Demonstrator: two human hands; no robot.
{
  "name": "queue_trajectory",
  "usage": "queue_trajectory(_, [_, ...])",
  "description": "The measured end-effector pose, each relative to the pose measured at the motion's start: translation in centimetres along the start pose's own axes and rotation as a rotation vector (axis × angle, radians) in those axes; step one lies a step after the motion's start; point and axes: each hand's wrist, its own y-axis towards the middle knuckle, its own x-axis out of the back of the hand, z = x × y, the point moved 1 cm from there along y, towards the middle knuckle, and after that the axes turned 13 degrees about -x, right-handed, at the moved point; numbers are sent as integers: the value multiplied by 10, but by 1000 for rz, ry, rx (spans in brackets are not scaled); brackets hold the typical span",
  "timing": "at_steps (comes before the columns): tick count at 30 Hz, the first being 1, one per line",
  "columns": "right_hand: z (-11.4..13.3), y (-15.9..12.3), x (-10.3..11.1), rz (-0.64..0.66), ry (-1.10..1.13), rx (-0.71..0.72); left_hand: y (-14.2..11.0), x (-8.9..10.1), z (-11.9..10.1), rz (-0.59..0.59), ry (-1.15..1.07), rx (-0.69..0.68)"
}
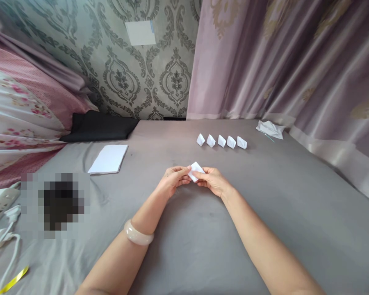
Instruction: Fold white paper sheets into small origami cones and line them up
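Between my two hands is a small folded white paper (197, 169), held up over the grey sheet with one corner pointing up. My left hand (175, 178) pinches its left corner between thumb and fingers. On the other side my right hand (214, 180) grips the right edge, with the thumb lying across the front. Beyond my hands, several small folded paper pieces (222, 141) stand in a row on the sheet. A stack of white paper (109, 159) lies to the left of my hands.
Crumpled white paper (270, 129) lies at the far right by the curtain (249, 61). A folded black cloth (101, 126) is at the back left. Power strips (1, 205) with cords, a blurred-out patch (60, 205) and a yellow strip (14, 280) are at the left.
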Motion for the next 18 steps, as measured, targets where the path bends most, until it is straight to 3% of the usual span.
queue_trajectory(4, [2,-2,-1,-25,32,-12,-1,-1,-1,22,23,0])
queue_trajectory(9, [-1,-2,-3,54,71,-80,0,-1,-1,-48,-4,-31])
queue_trajectory(18, [-2,-2,-4,70,79,-89,1,-1,-3,-97,19,6])
